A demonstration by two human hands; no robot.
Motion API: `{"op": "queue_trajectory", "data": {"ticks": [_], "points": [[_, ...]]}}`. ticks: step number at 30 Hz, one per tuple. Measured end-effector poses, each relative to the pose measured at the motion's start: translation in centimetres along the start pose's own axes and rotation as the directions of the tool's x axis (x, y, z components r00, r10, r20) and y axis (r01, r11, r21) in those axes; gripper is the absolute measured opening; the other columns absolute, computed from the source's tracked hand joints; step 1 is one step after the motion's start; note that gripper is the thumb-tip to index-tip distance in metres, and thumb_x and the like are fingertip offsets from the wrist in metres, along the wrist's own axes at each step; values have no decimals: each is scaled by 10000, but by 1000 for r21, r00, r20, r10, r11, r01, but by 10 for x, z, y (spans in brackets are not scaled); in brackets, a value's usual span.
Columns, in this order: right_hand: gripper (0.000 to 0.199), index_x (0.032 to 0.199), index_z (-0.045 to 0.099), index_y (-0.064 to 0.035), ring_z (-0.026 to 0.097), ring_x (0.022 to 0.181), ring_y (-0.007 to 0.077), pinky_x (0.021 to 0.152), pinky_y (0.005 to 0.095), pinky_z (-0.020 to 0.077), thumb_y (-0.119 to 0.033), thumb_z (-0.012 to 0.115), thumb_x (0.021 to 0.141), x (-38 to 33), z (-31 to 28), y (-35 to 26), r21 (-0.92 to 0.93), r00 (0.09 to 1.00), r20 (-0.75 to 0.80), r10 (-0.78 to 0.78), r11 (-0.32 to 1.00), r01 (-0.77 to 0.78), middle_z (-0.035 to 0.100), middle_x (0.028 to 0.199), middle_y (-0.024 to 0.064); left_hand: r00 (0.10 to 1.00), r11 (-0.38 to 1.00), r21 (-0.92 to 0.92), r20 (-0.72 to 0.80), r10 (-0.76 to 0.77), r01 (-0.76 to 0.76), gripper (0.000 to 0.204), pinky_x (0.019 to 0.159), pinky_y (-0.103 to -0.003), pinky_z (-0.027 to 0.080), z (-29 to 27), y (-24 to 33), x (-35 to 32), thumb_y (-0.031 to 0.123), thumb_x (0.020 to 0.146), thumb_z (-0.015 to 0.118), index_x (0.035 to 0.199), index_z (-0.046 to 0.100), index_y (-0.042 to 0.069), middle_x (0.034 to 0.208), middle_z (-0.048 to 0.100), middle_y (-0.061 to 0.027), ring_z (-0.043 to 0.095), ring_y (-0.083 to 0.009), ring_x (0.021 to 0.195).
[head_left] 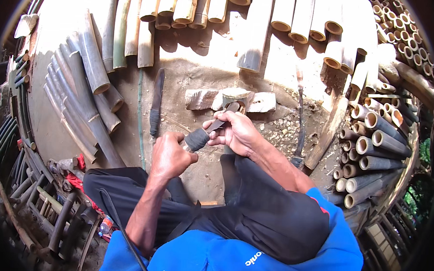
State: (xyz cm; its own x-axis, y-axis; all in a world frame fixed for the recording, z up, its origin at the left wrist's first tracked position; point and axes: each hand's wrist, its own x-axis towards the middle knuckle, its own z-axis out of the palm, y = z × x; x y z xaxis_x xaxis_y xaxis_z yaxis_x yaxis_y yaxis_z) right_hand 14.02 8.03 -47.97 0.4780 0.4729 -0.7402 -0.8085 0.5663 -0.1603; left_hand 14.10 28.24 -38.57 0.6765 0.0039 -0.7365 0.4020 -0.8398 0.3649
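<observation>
A knife (196, 140) with a dark-wrapped handle and a short metal blade is held slantwise between my hands, in front of my knees. My left hand (168, 155) is closed round the butt end of its handle. With fingers and thumb, my right hand (240, 131) grips the blade; part of the blade is hidden by them. Just beyond the blade tip, a bamboo piece (236, 93) rests among pale stones (202, 99). To the left lies a second, longer knife (157, 96) with a dark-wrapped handle, apart from my hands.
Bamboo tubes (185, 7) lie in a row at the far side. More long poles (88, 64) are on the left, and a stack of cut tubes (384, 141) is at right. A long thin blade tool (301, 117) and a wooden piece (327, 138) lie right of the stones.
</observation>
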Motion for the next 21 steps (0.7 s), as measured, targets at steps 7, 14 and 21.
{"op": "queue_trajectory", "data": {"ticks": [7,14,21], "points": [[163,1112,564,-52,688,755,241,694,471,654,-151,456,1040,-9,2,16,603,978,124,-165,796,57,688,1104,209,766,714,534,-176,618,-453,157,688,-470,559,-26,29,13,67,699,696,837,645,12,752,691,-209,713,-382,741],[170,1072,561,23,674,740,220,676,460,661,-132,507,1025,1,11,3,-117,996,-72,42,992,-50,700,1048,227,997,950,-302,19,-76,79,356,679,-419,569,33,-35,2,153,572,846,860,755,-37,754,736,-216,721,-310,678],[166,1118,586,-138,679,819,201,810,449,607,-199,458,1030,9,-21,22,694,980,141,-138,720,2,692,1146,55,749,445,806,-2,662,-390,56,690,-427,557,-26,96,12,11,757,677,728,640,42,752,679,-139,722,-292,735]]}}
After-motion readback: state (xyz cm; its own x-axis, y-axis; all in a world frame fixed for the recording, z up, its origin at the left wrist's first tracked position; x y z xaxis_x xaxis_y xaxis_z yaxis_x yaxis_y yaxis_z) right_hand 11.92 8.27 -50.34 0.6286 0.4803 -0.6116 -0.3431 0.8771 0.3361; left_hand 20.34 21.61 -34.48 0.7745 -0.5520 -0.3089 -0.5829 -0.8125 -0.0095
